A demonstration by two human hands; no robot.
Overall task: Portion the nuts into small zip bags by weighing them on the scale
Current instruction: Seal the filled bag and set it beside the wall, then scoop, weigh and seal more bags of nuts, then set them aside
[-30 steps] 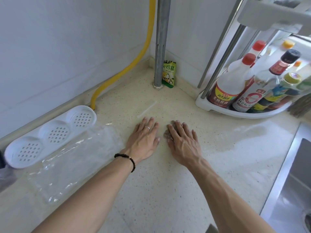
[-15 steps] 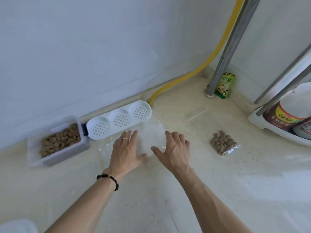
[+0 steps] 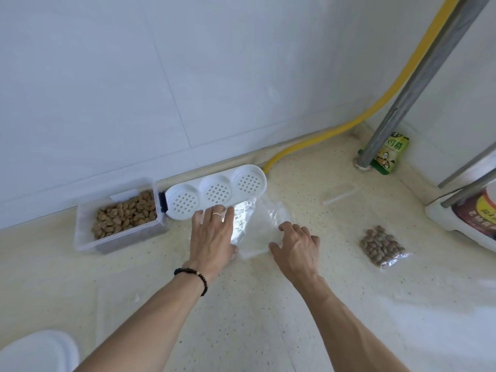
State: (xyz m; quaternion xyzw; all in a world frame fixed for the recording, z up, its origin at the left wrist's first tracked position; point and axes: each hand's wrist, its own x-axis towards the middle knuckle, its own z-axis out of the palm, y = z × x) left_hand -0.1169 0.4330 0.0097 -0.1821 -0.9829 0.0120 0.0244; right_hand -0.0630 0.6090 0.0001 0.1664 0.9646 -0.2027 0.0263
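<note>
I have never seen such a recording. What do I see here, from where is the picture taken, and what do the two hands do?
There is no machine here: a person wears one camera on the head, and it looks forward and down at a pale kitchen counter.

The left hand and the right hand both rest on a sheet of clear plastic bags that lies flat. Neither hand has lifted anything.

At the left, an open plastic tub holds loose nuts. Beside it lies a white rack with three perforated discs. At the right lies a small bag already filled with nuts. No scale can be clearly seen.
</note>
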